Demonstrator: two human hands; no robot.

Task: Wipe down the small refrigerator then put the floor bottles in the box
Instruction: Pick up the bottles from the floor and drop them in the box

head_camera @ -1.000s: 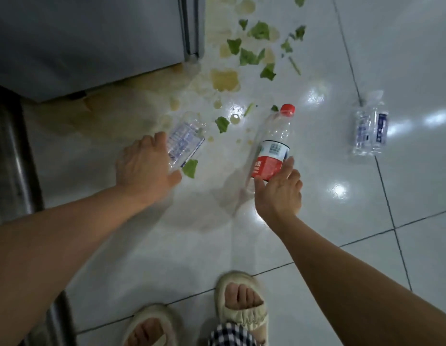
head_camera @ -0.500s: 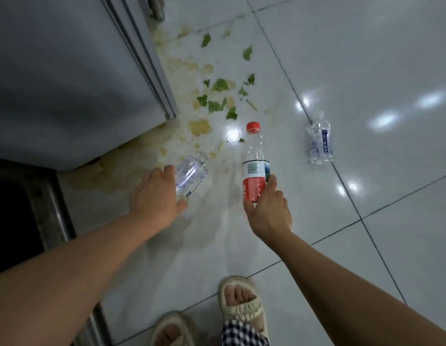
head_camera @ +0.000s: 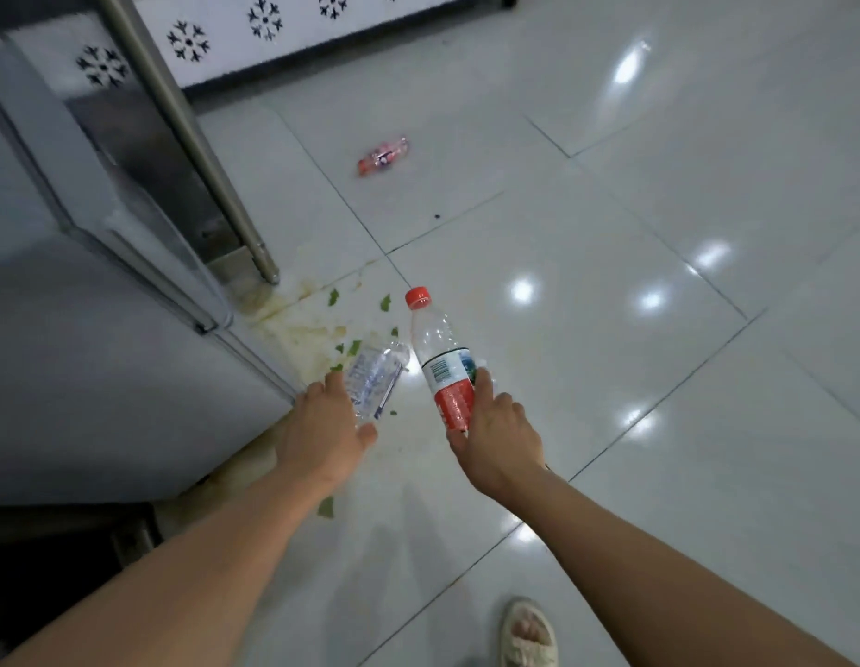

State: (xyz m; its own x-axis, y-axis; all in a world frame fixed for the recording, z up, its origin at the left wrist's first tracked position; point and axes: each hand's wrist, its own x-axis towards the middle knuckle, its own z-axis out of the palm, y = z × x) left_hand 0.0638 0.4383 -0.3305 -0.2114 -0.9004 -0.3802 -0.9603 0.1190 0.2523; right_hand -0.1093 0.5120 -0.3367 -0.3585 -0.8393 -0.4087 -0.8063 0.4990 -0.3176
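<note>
My left hand (head_camera: 324,428) grips a small clear bottle with a blue-printed label (head_camera: 376,377), held above the floor beside the grey refrigerator (head_camera: 72,358). A taller clear bottle with a red cap and red label (head_camera: 440,358) is held near its base by my right hand (head_camera: 495,438). Further off, a small red bottle (head_camera: 383,155) lies on its side on the floor tiles. No box is in view.
Green leaf scraps (head_camera: 353,349) and a yellowish spill (head_camera: 302,329) lie on the white tiles by the refrigerator's corner. A metal leg (head_camera: 211,166) slants down to the floor. A white panel with snowflake cut-outs (head_camera: 225,36) runs along the back. My sandalled foot (head_camera: 529,635) shows at the bottom.
Both hands have lifted their bottles and the view has swung up and forward. The clear bottle lying to the right has left the view; a red bottle now shows further off.
</note>
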